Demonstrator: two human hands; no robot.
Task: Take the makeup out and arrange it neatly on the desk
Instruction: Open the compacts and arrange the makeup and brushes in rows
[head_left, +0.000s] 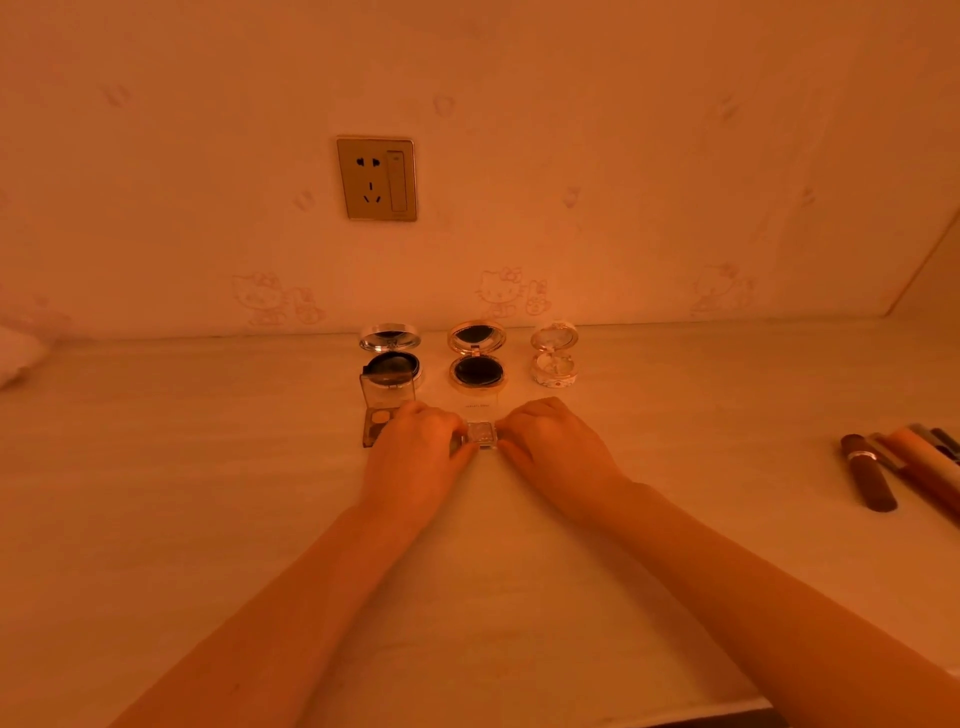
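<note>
Left hand (415, 441) and right hand (553, 441) are pinching a small clear case (480, 434) on the table (208, 467), each grip closed on its sides. Nudging it square below the gold compact (476, 356) is looking like the tidy move.

Domestic setting, probably a bedroom. Cartoon-cat wallpaper (498, 291) and a gold-framed power socket (376, 179) showed behind a pale desk (182, 467), which bore open compacts (477, 358) and lipstick tubes (867, 473) under warm orange light.
</note>
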